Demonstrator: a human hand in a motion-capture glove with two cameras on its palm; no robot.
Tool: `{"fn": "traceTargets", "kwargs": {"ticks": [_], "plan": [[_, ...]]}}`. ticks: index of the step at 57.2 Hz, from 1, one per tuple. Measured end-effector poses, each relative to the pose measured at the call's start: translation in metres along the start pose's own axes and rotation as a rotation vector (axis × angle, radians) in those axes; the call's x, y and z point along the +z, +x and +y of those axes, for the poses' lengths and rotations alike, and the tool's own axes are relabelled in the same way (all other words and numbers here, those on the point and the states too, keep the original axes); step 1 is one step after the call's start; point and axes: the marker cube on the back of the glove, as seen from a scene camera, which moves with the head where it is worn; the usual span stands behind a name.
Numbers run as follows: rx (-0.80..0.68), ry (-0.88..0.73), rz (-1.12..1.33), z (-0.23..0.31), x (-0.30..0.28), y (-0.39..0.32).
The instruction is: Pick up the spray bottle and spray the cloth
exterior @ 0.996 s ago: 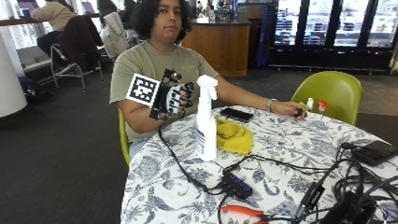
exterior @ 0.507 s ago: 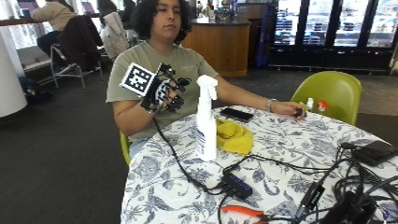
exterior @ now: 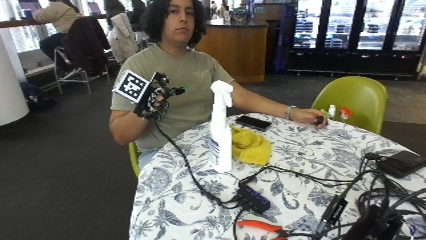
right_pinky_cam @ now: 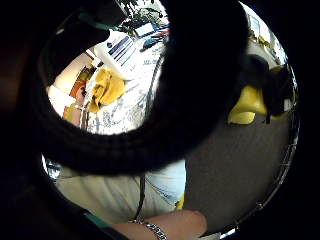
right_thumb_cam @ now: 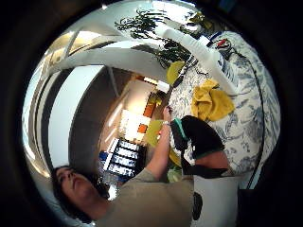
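The spray bottle (exterior: 220, 128) is smooth white plastic with a faint sheen, the yellow cloth (exterior: 250, 146) just right of it soft, matt and crumpled, the tablecloth (exterior: 303, 170) a matt blue-flowered fabric, the phone (exterior: 253, 122) glossy black, and the far chair (exterior: 353, 100) smooth green plastic.

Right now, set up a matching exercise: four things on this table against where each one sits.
Things:
1. spray bottle
2. yellow cloth
3. black phone
4. orange-handled pliers

Places:
A. at the table's near edge, among the cables
B. lying just beside the bottle's base
C. upright near the table's edge, untouched
D. flat on the table, beyond the cloth, toward the person

Pairs: 1-C, 2-B, 3-D, 4-A
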Motion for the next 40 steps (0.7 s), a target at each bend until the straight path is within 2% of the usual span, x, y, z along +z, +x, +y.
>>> {"fn": "traceTargets", "kwargs": {"ticks": [8, 13, 17, 29, 40], "plan": [[0.061, 0.042, -0.002, 0.023, -0.005, -0.007], [-0.058, 0.067, -0.015, 0.022, -0.006, -0.007], [-0.056, 0.056, -0.033, 0.016, -0.004, -0.008], [-0.094, 0.07, -0.144, -0.046, 0.022, -0.007], [-0.033, 0.079, -0.304, -0.103, 0.045, -0.016]]}}
